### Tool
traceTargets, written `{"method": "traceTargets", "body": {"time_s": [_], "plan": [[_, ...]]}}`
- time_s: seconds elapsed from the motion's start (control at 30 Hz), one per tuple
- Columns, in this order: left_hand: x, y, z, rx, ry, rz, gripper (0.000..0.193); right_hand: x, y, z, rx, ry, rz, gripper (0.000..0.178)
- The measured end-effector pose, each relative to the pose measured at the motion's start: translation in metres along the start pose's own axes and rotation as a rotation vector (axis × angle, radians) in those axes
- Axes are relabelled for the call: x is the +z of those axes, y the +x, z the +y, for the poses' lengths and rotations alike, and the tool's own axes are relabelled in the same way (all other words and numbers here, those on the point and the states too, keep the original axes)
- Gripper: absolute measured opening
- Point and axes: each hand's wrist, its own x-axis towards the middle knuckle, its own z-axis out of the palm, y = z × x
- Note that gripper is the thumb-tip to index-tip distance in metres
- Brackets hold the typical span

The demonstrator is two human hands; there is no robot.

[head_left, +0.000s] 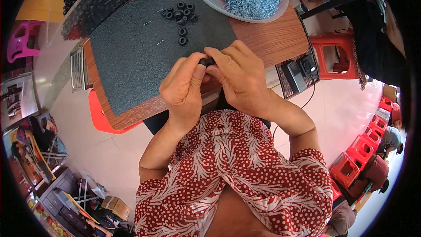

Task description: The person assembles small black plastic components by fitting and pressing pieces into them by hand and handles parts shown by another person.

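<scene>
In front of me, over the near edge of the table, my hands meet around a small black ring-shaped part. My left hand pinches it from the left between thumb and forefinger. From the right, the thumb and forefinger of my right hand close on it too. My fingers cover much of the part, so its details are hidden. Just beyond my hands, a cluster of similar black rings sits on the dark grey mat. Several tiny metal springs lie on the mat left of the cluster.
A clear round tray heaped with small, shiny bluish pieces stands at the table's far side. At the far left is a clear box of black rings. Red stools stand right of the wooden table; other people sit at the far right.
</scene>
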Motion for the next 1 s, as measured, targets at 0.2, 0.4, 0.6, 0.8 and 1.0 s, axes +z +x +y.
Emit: {"method": "traceTargets", "body": {"time_s": [0.2,0.4,0.6,0.8,1.0], "plan": [[0.002,0.0,0.0,0.049,0.033,0.033,0.015,0.001,0.002,-0.003,-0.041,-0.03,0.012,0.032],[0.002,0.0,-0.001,0.175,0.097,0.067,0.014,-0.007,0.006,-0.008,0.073,0.145,0.041,0.026],[0.002,-0.004,0.006,0.186,0.07,0.107,0.014,-0.017,0.01,-0.011,0.156,0.305,0.017,0.024],[0.003,-0.005,0.008,0.18,0.059,0.127,0.014,-0.014,0.008,-0.015,0.048,0.226,0.133,0.023],[0.003,-0.008,0.008,0.147,0.028,0.119,0.016,-0.013,0.003,-0.017,0.099,0.325,0.165,0.022]]}}
